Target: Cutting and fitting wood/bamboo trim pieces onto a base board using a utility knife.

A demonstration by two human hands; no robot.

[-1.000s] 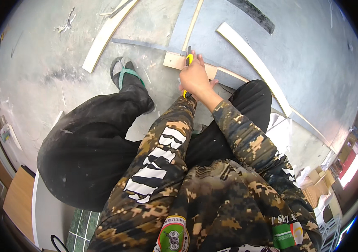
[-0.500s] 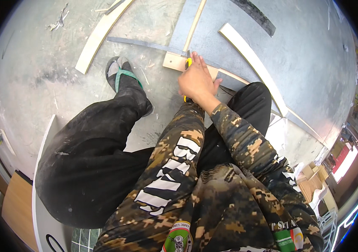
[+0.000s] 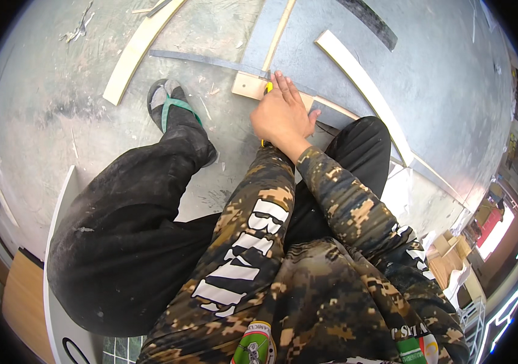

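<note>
My right hand (image 3: pixel 282 115) lies back-up across a pale wooden strip (image 3: pixel 248 85), its fingers stretched out and spread. A yellow utility knife (image 3: pixel 268 88) shows in part at its left edge, with a bit of its handle peeking out near the cuff below. Most of the knife is covered by the hand. My left forearm (image 3: pixel 250 236) reaches up to the same spot, but the left hand is hidden beneath the right one. Which hand grips the knife cannot be seen. A thin grey strip (image 3: pixel 201 58) runs leftward from the wood beside my fingertips.
A large blue-grey sheet (image 3: pixel 313 67) lies ahead, with a pale wooden bar (image 3: pixel 362 91) across it. Another wooden bar (image 3: pixel 140 51) rests on the scuffed floor at left. My sandalled foot (image 3: pixel 177 106) stands left of the work; a white panel (image 3: pixel 58 224) borders the near left.
The hands and knife have shifted slightly left and toward me, and less of the knife shows past my right hand. The whole view has also moved a little.
</note>
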